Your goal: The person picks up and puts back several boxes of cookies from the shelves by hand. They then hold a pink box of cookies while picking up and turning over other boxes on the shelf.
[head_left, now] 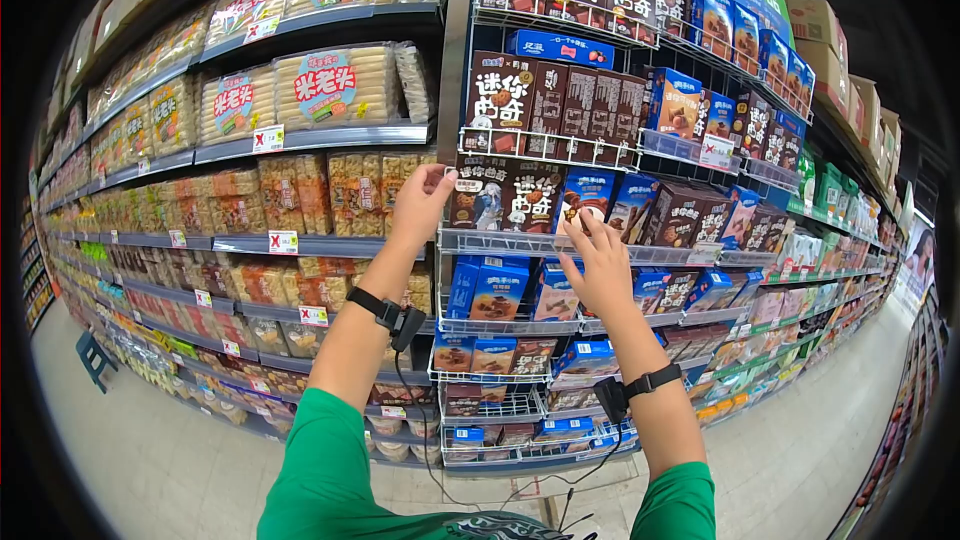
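Note:
My left hand is raised at the left end of a wire shelf, its fingers loosely bent and the fingertips right at the left edge of a dark brown cookie box. Another brown cookie box stands upright beside that one. My right hand reaches to the same shelf level, fingers spread and bent in front of a blue cookie box. Its fingertips overlap the lower part of that box. Nothing shows gripped in either hand. Black straps with small devices and cables are on both forearms.
Wire shelf rails run along the front of the stacked cookie boxes. On the left, a long rack holds bagged snacks, including rice rolls. Cartons sit on top at the right. A blue-green step stool stands on the pale floor.

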`<state>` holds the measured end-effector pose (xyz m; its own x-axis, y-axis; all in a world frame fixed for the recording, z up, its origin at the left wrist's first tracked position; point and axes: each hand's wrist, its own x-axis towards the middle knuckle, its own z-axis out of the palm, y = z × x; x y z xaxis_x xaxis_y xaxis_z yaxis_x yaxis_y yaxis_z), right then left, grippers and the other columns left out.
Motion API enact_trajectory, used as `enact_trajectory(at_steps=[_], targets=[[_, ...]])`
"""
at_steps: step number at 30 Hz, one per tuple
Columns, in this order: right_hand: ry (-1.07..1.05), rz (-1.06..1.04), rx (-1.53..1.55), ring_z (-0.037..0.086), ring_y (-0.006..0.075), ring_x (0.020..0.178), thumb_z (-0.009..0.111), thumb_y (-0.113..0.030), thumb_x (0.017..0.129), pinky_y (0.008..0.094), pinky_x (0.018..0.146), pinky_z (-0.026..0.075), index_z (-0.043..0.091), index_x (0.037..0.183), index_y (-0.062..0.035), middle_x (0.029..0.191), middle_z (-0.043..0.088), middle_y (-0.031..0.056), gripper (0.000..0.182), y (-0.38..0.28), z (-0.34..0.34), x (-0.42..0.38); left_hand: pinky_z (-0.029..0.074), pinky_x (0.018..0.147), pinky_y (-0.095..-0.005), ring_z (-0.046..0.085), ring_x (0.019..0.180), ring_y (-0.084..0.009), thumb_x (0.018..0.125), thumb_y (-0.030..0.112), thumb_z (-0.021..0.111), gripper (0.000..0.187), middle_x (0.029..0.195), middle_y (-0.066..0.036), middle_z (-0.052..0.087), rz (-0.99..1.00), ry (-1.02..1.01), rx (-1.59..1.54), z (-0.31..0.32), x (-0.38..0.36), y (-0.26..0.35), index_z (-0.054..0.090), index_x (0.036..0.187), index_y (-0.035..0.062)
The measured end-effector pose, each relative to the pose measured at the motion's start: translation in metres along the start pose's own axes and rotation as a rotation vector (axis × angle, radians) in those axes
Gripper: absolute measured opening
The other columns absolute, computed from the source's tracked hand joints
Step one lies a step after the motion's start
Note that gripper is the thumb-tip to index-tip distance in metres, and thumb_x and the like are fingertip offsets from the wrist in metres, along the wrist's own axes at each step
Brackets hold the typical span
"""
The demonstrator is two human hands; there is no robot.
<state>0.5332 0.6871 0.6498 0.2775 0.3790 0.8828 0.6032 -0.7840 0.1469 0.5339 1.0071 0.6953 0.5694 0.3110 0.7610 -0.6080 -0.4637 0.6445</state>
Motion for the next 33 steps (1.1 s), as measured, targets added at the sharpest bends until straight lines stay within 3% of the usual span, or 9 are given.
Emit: enact_trajectory(at_steps=[2, 7, 10, 12, 14, 17, 22, 33], targets=[[0.003, -0.002, 0.023, 0.048, 0.034, 0.129, 0.071, -0.029, 0.087, 0.0476, 0.106, 0.04, 0.059, 0.134, -0.0176, 0.147, 0.048, 0.0093, 0.05, 0.001, -0.004, -0.001, 0.05, 0.076, -0.0278, 0.06, 0.083, -0.0115, 0.098, 0.027, 0.065, 0.032, 0.097, -0.005, 0.068, 0.007, 0.039, -0.063, -0.001, -0.002, 0.007, 0.064, 0.115, 0.0003], [0.072, -0.014, 0.09, 0.049, 0.0342, 0.127, 0.072, -0.024, 0.085, 0.048, 0.104, 0.041, 0.06, 0.13, -0.013, 0.143, 0.051, 0.0101, 0.048, 0.002, -0.017, 0.016, 0.049, 0.076, -0.0275, 0.059, 0.083, -0.0113, 0.096, 0.025, 0.066, 0.029, 0.095, -0.004, 0.066, 0.112, 0.09, -0.118, 0.0, -0.007, 0.013, 0.064, 0.112, 0.0008], [0.088, -0.027, 0.132, 0.05, 0.0346, 0.125, 0.071, -0.022, 0.085, 0.048, 0.102, 0.041, 0.061, 0.127, -0.0118, 0.139, 0.054, 0.0106, 0.045, 0.0, -0.023, 0.026, 0.049, 0.08, -0.0317, 0.061, 0.087, -0.0168, 0.092, 0.022, 0.069, 0.028, 0.096, -0.006, 0.065, 0.283, 0.15, -0.009, 0.0, -0.008, 0.04, 0.063, 0.109, 0.0013], [0.085, -0.057, 0.147, 0.05, 0.0343, 0.124, 0.07, -0.021, 0.085, 0.0477, 0.101, 0.042, 0.062, 0.126, -0.0119, 0.136, 0.055, 0.011, 0.043, -0.005, -0.027, 0.03, 0.049, 0.085, -0.0343, 0.061, 0.093, -0.0228, 0.088, 0.019, 0.072, 0.03, 0.1, -0.01, 0.064, 0.553, 0.212, 0.272, -0.001, 0.007, 0.071, 0.063, 0.111, 0.0027], [0.075, -0.091, 0.159, 0.05, 0.035, 0.124, 0.07, -0.02, 0.084, 0.0479, 0.102, 0.041, 0.061, 0.126, -0.0109, 0.137, 0.055, 0.0113, 0.044, -0.012, -0.027, 0.026, 0.049, 0.089, -0.0398, 0.061, 0.1, -0.0318, 0.084, 0.017, 0.072, 0.032, 0.105, -0.014, 0.064, 0.775, 0.228, 0.321, 0.006, 0.035, 0.096, 0.063, 0.111, 0.0039], [0.052, -0.124, 0.187, 0.051, 0.0331, 0.124, 0.07, -0.021, 0.084, 0.0469, 0.101, 0.042, 0.062, 0.123, -0.0128, 0.136, 0.055, 0.0108, 0.041, -0.025, -0.034, 0.014, 0.048, 0.093, -0.0416, 0.059, 0.109, -0.0326, 0.08, 0.017, 0.073, 0.039, 0.113, -0.012, 0.063, 0.986, 0.224, 0.502, 0.021, 0.072, 0.146, 0.061, 0.116, 0.0063], [0.005, -0.159, 0.22, 0.05, 0.0325, 0.126, 0.071, -0.021, 0.084, 0.046, 0.101, 0.042, 0.064, 0.119, -0.0121, 0.137, 0.055, 0.0097, 0.037, -0.032, -0.056, -0.008, 0.048, 0.095, -0.0418, 0.057, 0.118, -0.027, 0.078, 0.022, 0.073, 0.054, 0.124, -0.007, 0.061, 0.931, 0.18, 0.875, 0.045, 0.119, 0.185, 0.058, 0.128, 0.0098], [-0.004, -0.005, 0.26, 0.052, 0.0311, 0.123, 0.071, -0.019, 0.084, 0.0443, 0.099, 0.042, 0.065, 0.117, -0.0123, 0.135, 0.056, 0.0085, 0.035, 0.009, -0.073, -0.055, 0.047, 0.095, -0.0376, 0.06, 0.113, -0.021, 0.074, 0.018, 0.076, 0.056, 0.115, -0.003, 0.066, 0.979, 0.08, 1.139, 0.045, 0.138, 0.197, 0.061, 0.127, 0.0151]])
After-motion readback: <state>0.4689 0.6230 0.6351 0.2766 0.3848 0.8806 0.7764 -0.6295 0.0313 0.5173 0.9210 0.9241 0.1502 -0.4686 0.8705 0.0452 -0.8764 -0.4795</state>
